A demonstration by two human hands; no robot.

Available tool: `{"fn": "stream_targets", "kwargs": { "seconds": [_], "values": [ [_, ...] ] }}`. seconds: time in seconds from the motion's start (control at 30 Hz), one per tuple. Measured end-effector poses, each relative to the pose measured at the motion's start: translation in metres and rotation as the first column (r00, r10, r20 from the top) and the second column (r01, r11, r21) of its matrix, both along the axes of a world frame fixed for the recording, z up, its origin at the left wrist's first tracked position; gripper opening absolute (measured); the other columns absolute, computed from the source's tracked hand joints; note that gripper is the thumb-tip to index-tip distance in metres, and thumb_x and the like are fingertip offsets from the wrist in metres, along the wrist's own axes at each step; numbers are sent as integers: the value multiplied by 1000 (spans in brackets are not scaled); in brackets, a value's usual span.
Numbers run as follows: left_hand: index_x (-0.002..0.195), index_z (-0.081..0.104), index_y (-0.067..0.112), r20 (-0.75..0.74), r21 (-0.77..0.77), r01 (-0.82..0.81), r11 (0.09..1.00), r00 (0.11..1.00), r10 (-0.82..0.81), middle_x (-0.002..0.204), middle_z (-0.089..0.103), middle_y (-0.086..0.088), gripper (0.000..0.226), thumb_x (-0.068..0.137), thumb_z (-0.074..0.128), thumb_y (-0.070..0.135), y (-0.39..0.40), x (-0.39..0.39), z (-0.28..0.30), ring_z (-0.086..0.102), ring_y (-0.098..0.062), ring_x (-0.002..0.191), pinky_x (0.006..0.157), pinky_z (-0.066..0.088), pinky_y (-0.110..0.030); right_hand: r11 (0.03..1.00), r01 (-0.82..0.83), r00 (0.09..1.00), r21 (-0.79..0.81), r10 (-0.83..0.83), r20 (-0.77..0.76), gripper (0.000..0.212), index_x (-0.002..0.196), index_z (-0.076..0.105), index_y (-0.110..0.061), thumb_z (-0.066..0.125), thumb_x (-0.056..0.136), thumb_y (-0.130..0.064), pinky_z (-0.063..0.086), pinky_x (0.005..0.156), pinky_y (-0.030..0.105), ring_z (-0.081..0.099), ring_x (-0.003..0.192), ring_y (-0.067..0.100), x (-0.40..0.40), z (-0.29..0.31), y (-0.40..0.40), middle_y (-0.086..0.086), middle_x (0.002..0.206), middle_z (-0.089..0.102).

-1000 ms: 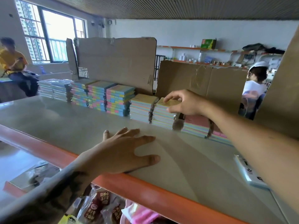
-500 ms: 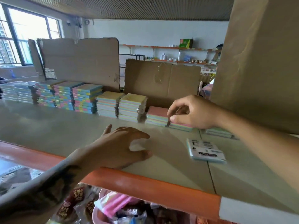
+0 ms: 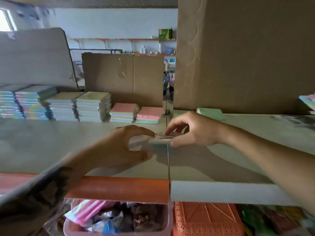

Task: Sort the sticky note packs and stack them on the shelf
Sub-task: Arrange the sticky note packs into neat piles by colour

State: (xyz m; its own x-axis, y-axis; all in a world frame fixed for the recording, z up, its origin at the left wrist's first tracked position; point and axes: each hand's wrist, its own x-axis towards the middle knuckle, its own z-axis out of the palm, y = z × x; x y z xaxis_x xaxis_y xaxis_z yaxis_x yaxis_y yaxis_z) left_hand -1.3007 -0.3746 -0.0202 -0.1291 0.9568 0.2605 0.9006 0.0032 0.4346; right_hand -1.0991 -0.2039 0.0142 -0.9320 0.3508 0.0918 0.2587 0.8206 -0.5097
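Now both hands grip one pack (image 3: 161, 139) above the shelf (image 3: 221, 167): left hand (image 3: 124, 147), right hand (image 3: 190, 130).

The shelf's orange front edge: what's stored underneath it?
Under the orange front edge sits a pink bin of wrapped packets, with an orange perforated basket to its right. The bin's bottom layers and anything behind are hidden by the shelf.

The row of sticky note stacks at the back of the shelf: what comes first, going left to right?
Rainbow stacks → pale yellow-topped stacks → two low pink-topped stacks → a single green pack by the big cardboard box.
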Motion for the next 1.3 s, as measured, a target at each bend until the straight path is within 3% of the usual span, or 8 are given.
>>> {"fn": "stream_targets", "kwargs": {
  "seconds": [0.23,0.37,0.47,0.8,0.9,1.07,1.2,1.3],
  "values": [
    [88,75,21,119,242,-63,968,992,35,88,72,21,8,93,73,27,0,-3,-1,64,10,87,80,45,-11,962,-76,968,-261,8,-251,40,94,73,-8,63,98,-46,58,70,44,67,74,19,-6,-1,-11,32,91,63],
    [91,72,8,316,200,0,980,947,-65,90,76,-2,26,89,65,33,0,-3,-4,69,-7,85,84,51,-30,956,-56,952,-289,-35,-303,23,100,73,-15,60,104,-34,64,67,50,66,68,20,-7,-7,-22,24,82,61],
    [80,67,8,442,189,3,982,893,-88,75,69,1,26,86,62,33,0,-1,-5,57,-4,71,67,49,-29,973,-25,950,-228,-48,-310,14,113,66,-29,66,100,-32,63,64,44,63,66,8,-8,-12,-27,-11,78,67],
    [79,63,14,439,177,-43,983,897,-40,66,55,6,26,87,59,39,-2,-1,-6,46,-9,64,61,41,-32,940,49,934,-339,-164,-318,32,115,60,-28,78,91,-16,57,59,39,66,65,12,-12,-22,-33,7,96,74],
    [76,56,5,447,187,-62,980,894,-29,64,46,3,37,86,57,40,0,-3,-3,39,-12,62,59,35,-34,981,76,935,-176,-132,-330,48,123,55,-41,84,86,-35,61,75,43,68,91,10,-14,-25,-31,-9,121,65],
    [74,55,-3,640,185,-35,982,762,-93,73,50,-6,52,79,62,48,1,-17,-3,43,-15,73,68,34,-35,934,-8,943,358,126,-309,84,143,49,-29,80,72,-60,34,100,7,46,132,2,-23,-17,-39,-13,141,45],
    [88,60,-13,713,159,-66,985,697,-68,81,61,-13,67,72,65,52,-8,-27,1,51,-20,80,74,38,-40,951,0,936,310,109,-335,83,141,49,-35,89,69,-49,34,98,7,48,126,-7,-37,-11,-47,-27,135,49],
    [116,67,20,593,140,-129,982,805,21,102,72,5,61,67,72,55,-28,-38,8,67,-16,96,87,50,-36,974,-13,940,226,89,-328,83,135,47,-48,89,64,-56,42,94,18,51,119,-4,-52,-4,-54,-29,131,52]
  ]
}}
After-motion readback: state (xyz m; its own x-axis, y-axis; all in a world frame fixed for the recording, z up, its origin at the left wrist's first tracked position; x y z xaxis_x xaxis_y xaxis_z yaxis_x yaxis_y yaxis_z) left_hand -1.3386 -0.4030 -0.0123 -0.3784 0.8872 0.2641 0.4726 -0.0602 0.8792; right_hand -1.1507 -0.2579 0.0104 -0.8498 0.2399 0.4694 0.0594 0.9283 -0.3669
